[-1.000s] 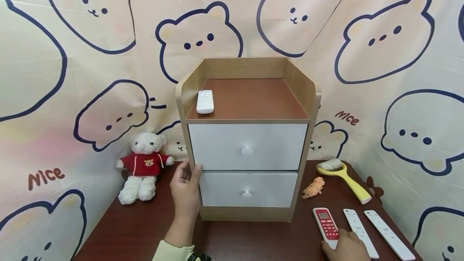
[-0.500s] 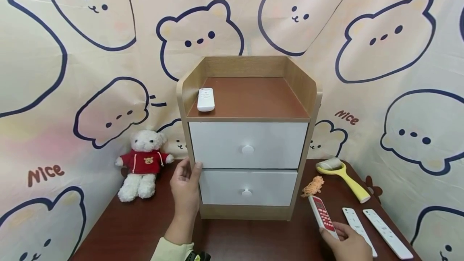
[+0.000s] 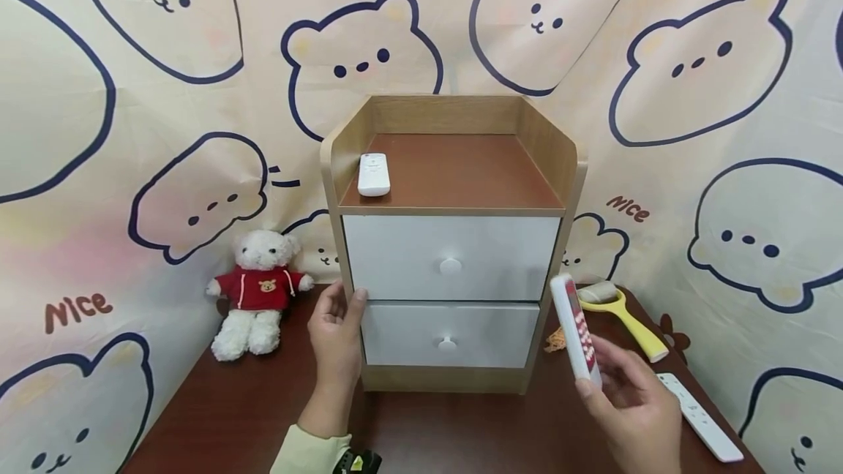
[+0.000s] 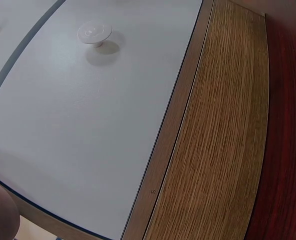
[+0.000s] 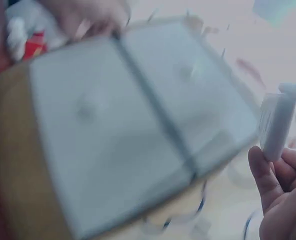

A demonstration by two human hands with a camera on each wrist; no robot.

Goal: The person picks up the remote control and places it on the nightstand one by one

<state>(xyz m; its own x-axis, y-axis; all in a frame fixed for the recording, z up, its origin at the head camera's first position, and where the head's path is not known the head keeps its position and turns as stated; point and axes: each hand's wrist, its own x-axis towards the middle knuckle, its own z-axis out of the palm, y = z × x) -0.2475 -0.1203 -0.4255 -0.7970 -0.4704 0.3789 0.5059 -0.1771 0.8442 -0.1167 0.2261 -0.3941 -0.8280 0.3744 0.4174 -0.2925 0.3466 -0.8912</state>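
Note:
In the head view my right hand (image 3: 632, 401) holds a white remote control (image 3: 576, 331) with a red button panel, raised and tilted upright near the cabinet's lower right side. The right wrist view shows the same remote (image 5: 278, 125) pinched between thumb and fingers, its buttons not readable. My left hand (image 3: 337, 342) rests against the left side of a small wooden drawer cabinet (image 3: 448, 379), thumb at its front edge and fingers loosely bent. Two white drawers (image 3: 395, 258) with round knobs are closed. A smaller white remote (image 3: 374, 175) lies on the cabinet top at the left.
A teddy bear (image 3: 257, 295) in a red hoodie sits left of the cabinet. On the right side of the dark table (image 3: 435, 430) lie a yellow-handled lint roller (image 3: 632, 328), a small orange bundle (image 3: 556, 340) and a long white remote (image 3: 701, 419). A printed cloth hangs behind.
My right hand has lifted the red-panelled remote from the table and carried it upward, turning it on edge. It now covers another white remote. My left hand has stayed at the cabinet.

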